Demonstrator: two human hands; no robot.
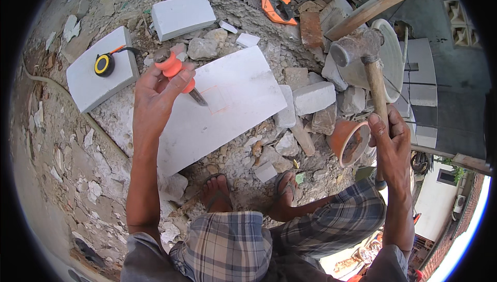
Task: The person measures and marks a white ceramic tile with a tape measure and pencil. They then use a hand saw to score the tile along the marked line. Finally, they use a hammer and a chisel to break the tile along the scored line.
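Gripping an orange-guarded chisel [189, 86], left hand [161, 86] out ahead, forearm extended; blade slants rightward from the fist, tip over the red outline [217, 99] on the white block [246, 83] beneath. Right hand [392, 145], well apart, closed round wooden-handled sledgehammer [375, 81], head beyond the knuckles.

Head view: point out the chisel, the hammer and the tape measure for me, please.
Chisel [170, 66]: head view, on its orange grip, above the thumb.
Hammer [376, 88]: head view, on its wooden handle, below the head.
Tape measure [104, 65]: head view, on the yellow-ringed face of its case.
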